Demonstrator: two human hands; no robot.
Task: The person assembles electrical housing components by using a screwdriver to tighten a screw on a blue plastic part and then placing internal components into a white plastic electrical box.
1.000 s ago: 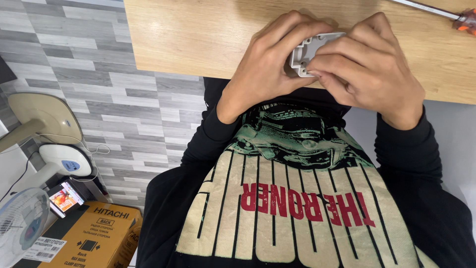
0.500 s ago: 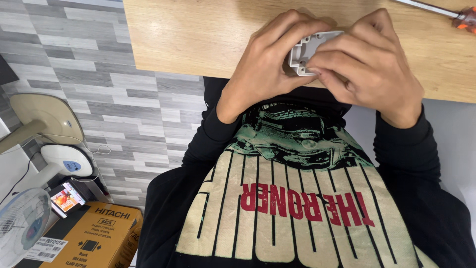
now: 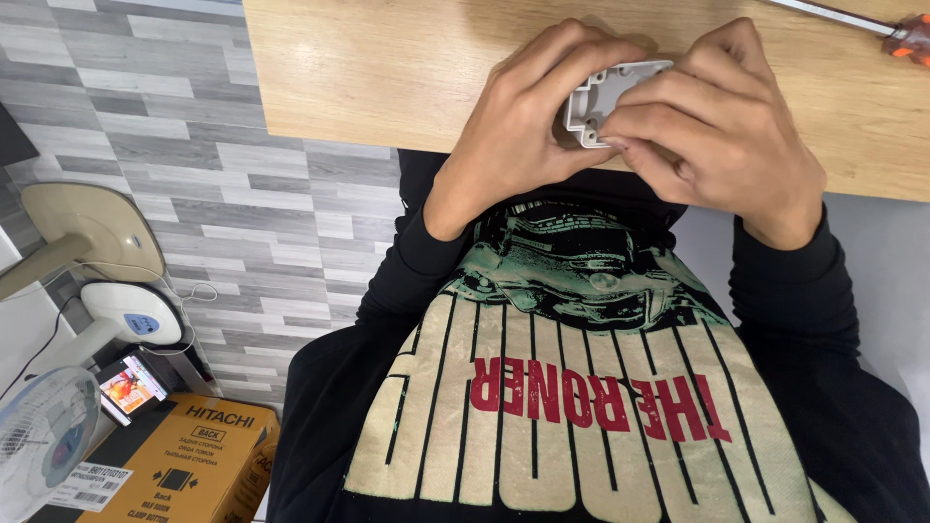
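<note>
— What do the hands hold now?

— From my remote screen I see both hands closed around one small white plastic housing (image 3: 608,100). It is box-shaped with rounded corners, and its open side shows thin ribs and little round screw posts. The plastic looks smooth and matte.

— Which hand is where?

— The left hand (image 3: 528,116) wraps the housing from its side, fingers curled over the top, thumb hidden under it. The right hand (image 3: 722,121) covers the other side, and its fingers (image 3: 639,121) press flat on the lower edge of the part. So both hands are narrow, gripping the same piece.

— And where is the piece over the table?

— It is just above the near edge of the wooden table (image 3: 387,68), a light board with fine straight grain. I cannot tell if the housing touches the wood or is lifted a little.

— Anything else on the board?

— At the far right corner lies a screwdriver (image 3: 877,27), with a thin shiny metal shaft and an orange handle, well apart from the hands.

— And below?

— A grey plank-pattern floor (image 3: 194,145), a yellow-brown cardboard box (image 3: 184,465) and a white fan (image 3: 44,436) with a round grille, at the lower left.
</note>
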